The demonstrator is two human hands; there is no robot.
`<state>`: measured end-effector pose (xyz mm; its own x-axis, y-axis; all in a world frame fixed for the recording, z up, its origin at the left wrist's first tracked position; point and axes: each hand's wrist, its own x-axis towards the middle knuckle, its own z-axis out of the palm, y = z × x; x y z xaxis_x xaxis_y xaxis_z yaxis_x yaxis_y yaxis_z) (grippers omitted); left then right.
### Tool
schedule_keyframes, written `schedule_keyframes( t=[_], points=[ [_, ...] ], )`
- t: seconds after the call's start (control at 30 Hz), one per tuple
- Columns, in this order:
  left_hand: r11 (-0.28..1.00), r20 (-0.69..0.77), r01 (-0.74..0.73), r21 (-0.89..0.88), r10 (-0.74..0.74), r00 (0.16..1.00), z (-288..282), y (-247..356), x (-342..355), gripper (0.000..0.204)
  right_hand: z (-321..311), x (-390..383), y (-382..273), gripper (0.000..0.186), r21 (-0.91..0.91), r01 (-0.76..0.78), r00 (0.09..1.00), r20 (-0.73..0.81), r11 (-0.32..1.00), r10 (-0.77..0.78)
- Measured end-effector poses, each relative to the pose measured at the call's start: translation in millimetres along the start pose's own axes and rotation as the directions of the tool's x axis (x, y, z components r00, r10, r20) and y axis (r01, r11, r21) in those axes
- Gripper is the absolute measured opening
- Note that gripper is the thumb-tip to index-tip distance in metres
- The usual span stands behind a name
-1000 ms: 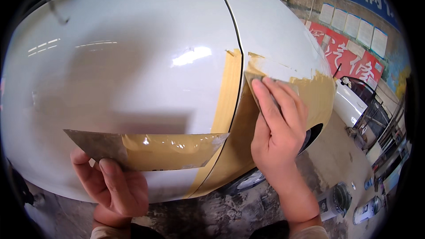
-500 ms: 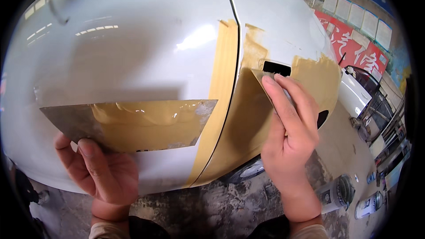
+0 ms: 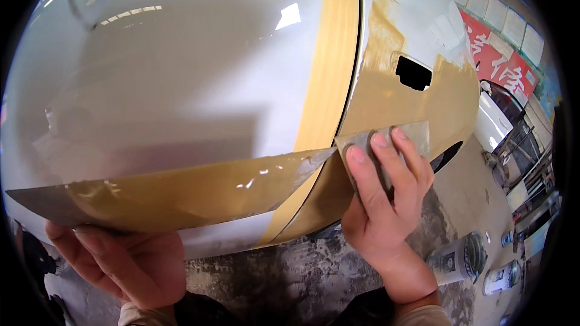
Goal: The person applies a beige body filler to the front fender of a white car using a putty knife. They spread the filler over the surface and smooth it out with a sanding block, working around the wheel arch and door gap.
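My left hand (image 3: 136, 265) grips a wide, thin metal sheet (image 3: 175, 196) by its lower edge, thumb in front. Tan putty coats most of its face. In my right hand (image 3: 386, 205) is a flat grey metal scraper (image 3: 418, 136), several fingertips pressed along its face. The scraper lies against the tan putty (image 3: 377, 105) spread on the white car panel, below a black rectangular hole (image 3: 414, 72). The sheet's right tip is close to the scraper's left corner; whether they touch I cannot tell. Left of the dark panel gap runs a masking tape strip (image 3: 331, 60).
A glossy white car panel (image 3: 175, 84) spreads across the left. Metal cans (image 3: 456, 259) stand on the stained concrete floor (image 3: 272, 281) at lower right. Farther right are a detached white car part (image 3: 494, 122) and assorted scrap. A red banner (image 3: 498, 63) hangs behind.
The scraper has moved down the puttied panel, away from the rectangular hole, and turned flatter. The sheet has come nearer and tilted up at its right end. The view has shifted.
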<state>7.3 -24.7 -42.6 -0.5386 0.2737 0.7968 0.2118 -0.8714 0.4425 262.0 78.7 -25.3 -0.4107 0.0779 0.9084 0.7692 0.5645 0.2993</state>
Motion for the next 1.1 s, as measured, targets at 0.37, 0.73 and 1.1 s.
schedule_keyframes(
  t=[0.37, 0.73, 1.1],
  points=[
    [0.72, 0.045, -0.328, 0.611, 0.382, 0.923, -18, -12, -6, 0.041, 4, -48, -9, 0.03, -0.037, 0.061, 0.996, 0.061, 0.997, -0.059],
    [0.996, -0.035, -0.052, -0.077, 0.049, 0.998, 17, 1, 9, 0.038, -3, -107, -10, 0.036, 0.028, 0.291, 0.942, 0.165, 0.956, -0.292],
    [0.996, 0.374, -0.09, -0.017, 0.09, 0.923, 54, 2, -8, 0.036, -86, -97, 32, 0.031, 0.115, 0.056, 0.977, 0.197, 0.992, -0.078]
  ],
)
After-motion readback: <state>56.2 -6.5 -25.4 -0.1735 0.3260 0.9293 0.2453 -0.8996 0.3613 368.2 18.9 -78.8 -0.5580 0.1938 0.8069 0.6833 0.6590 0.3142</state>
